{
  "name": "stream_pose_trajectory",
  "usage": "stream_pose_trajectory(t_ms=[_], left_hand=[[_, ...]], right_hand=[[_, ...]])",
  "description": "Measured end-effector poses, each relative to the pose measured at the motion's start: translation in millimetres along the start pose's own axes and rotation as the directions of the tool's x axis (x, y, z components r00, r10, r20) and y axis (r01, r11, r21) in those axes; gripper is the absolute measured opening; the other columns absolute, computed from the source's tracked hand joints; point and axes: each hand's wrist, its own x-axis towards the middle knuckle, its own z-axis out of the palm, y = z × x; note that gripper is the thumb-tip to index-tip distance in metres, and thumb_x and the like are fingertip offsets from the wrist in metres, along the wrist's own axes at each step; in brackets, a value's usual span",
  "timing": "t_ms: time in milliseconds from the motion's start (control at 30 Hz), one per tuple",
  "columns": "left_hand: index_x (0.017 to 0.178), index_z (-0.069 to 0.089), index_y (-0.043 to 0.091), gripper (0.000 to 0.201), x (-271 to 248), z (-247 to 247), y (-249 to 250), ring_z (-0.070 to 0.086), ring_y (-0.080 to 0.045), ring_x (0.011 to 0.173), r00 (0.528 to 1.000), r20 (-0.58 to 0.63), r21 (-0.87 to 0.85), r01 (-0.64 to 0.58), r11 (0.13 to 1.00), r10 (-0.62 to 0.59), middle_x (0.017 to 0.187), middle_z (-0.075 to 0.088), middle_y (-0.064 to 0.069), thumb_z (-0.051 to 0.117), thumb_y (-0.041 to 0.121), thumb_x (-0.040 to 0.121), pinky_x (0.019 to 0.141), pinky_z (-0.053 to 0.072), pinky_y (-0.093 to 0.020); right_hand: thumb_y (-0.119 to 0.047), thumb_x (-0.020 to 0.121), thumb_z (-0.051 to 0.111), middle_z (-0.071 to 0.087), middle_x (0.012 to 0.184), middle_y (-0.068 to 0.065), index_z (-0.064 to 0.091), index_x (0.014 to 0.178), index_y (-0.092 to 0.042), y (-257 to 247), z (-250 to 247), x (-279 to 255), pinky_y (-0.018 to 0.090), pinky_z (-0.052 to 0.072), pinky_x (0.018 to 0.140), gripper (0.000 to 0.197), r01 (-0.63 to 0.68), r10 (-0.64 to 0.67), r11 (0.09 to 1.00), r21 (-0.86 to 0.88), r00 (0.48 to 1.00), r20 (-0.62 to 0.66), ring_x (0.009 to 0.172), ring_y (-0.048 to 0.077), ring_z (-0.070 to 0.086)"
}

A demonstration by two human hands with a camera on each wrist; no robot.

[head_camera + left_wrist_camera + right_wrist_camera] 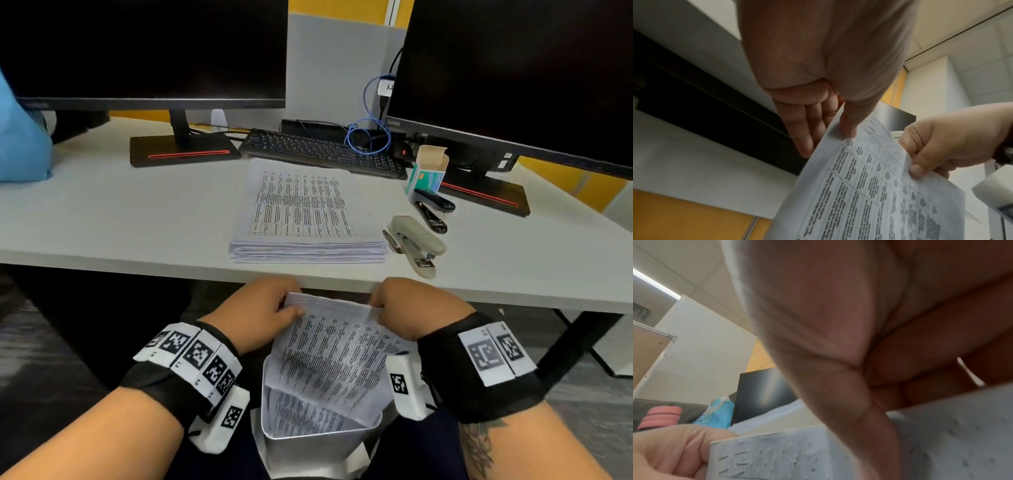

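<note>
A bundle of printed sheets (335, 359) with tables of text hangs below the desk edge, over my lap, its lower end bent and curling. My left hand (291, 308) pinches its top left corner. In the left wrist view the left hand (830, 129) has its thumb (846, 128) on the printed face of the sheets (869, 186) and its fingers (805, 129) behind them. My right hand (378, 308) pinches the top right edge, as the right hand (920, 170) also shows from the left wrist. The right wrist view has the thumb (838, 386) close up on the sheets (797, 456).
A thick paper stack (308, 212) lies on the white desk (137, 219) just beyond my hands. To its right are a beige stapler (418, 240), a black stapler (433, 205) and an open staple box (428, 171). A keyboard (318, 150), two monitors and a blue bag (20, 137) stand farther back.
</note>
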Motion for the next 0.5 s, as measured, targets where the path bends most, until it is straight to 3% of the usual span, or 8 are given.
stream_pose_trajectory(t_ms=[167, 267, 333, 400, 500], left_hand=[[0.077, 0.055, 0.035, 0.016, 3.5, 14.2, -16.0, 0.057, -0.002, 0.075, 0.998, 0.056, 0.069, 0.034, 0.997, -0.038, 0.078, 0.062, 0.013, 0.06, 0.032, 0.092, 0.064, 0.04, -0.022], [0.078, 0.055, 0.039, 0.017, 4.1, 21.9, -20.7, 0.057, 0.0, 0.079, 0.993, 0.103, 0.105, 0.039, 0.994, -0.05, 0.083, 0.062, 0.016, 0.06, 0.031, 0.092, 0.069, 0.043, -0.021], [0.096, 0.061, 0.039, 0.012, 3.8, 24.2, -20.2, 0.06, -0.001, 0.095, 0.99, 0.121, 0.098, 0.063, 0.993, -0.075, 0.101, 0.065, 0.017, 0.059, 0.028, 0.092, 0.086, 0.049, -0.025], [0.119, 0.06, 0.035, 0.027, 4.9, 24.1, -17.6, 0.058, -0.004, 0.112, 0.987, 0.129, 0.108, 0.084, 0.991, -0.098, 0.119, 0.063, 0.014, 0.059, 0.027, 0.093, 0.1, 0.046, -0.027], [0.124, 0.058, 0.034, 0.031, 7.2, 16.3, -4.5, 0.056, 0.0, 0.108, 0.993, 0.11, 0.118, 0.028, 0.993, -0.042, 0.12, 0.063, 0.015, 0.059, 0.029, 0.094, 0.098, 0.044, -0.022]], right_hand=[[-0.008, 0.095, 0.05, 0.065, 0.106, 0.006, 0.068, 0.114, -0.01, -3.0, 15.9, 12.1, 0.026, 0.043, 0.079, 0.027, -0.028, 0.029, 0.999, -0.019, 0.993, 0.11, 0.098, 0.023, 0.061], [-0.008, 0.094, 0.051, 0.068, 0.115, 0.008, 0.068, 0.119, -0.012, -4.6, 29.8, 21.6, 0.029, 0.047, 0.083, 0.031, -0.044, 0.045, 0.999, -0.005, 0.983, 0.176, 0.104, 0.025, 0.064], [-0.009, 0.093, 0.052, 0.067, 0.118, 0.008, 0.067, 0.122, -0.015, -5.8, 37.4, 27.2, 0.03, 0.048, 0.085, 0.033, -0.043, 0.043, 0.999, -0.004, 0.976, 0.213, 0.105, 0.025, 0.064], [-0.012, 0.094, 0.053, 0.063, 0.127, 0.008, 0.063, 0.129, -0.017, -4.5, 40.2, 30.6, 0.034, 0.048, 0.096, 0.037, -0.056, 0.055, 0.998, -0.002, 0.973, 0.223, 0.114, 0.027, 0.061], [-0.017, 0.094, 0.054, 0.061, 0.132, 0.004, 0.061, 0.13, -0.023, -0.7, 30.3, 29.9, 0.037, 0.046, 0.102, 0.038, -0.018, 0.012, 0.999, 0.037, 0.988, 0.157, 0.119, 0.027, 0.058]])
